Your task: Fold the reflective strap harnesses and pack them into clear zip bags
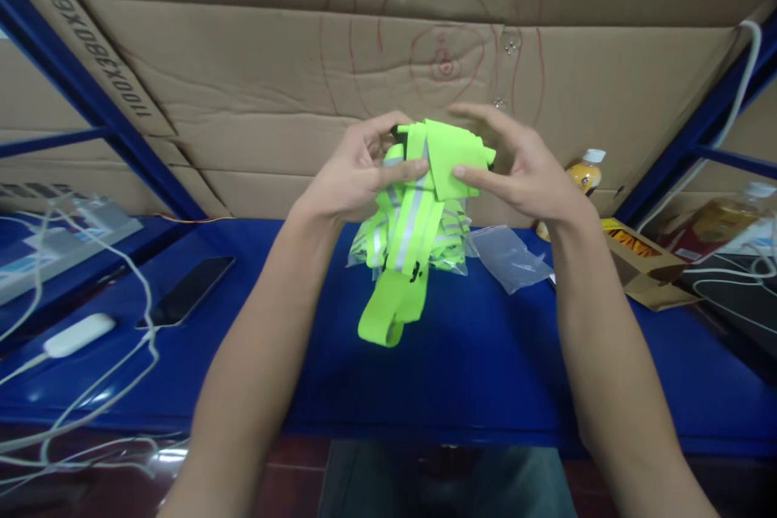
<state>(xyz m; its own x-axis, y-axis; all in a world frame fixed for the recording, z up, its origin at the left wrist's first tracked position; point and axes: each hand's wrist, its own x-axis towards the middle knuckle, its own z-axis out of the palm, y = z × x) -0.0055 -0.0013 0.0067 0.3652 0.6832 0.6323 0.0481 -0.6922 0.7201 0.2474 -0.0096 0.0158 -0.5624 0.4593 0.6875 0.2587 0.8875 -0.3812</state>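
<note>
A folded neon-yellow reflective strap [418, 186] with silver stripes is held up between both hands, its looped end hanging down over the table. My left hand [370, 166] grips it from the left, thumb across a striped band and fingers curled behind. On the other side my right hand [515, 166] pinches a wide plain yellow flap, thumb on the front; its index finger is stretched out above, and the other fingertips are partly hidden. Right behind the held strap, several more yellow-green striped straps in clear plastic bags [452, 247] lie in a pile, partly covered.
An emptied-looking clear plastic bag [510, 257] lies right of the pile. Farther right are an open cardboard box [647, 263] and a yellow bottle [586, 171]. A phone [188, 291], a white charging case [80, 335] and loose white cables [149, 316] lie left. Cardboard [255, 73] backs the blue table [486, 372].
</note>
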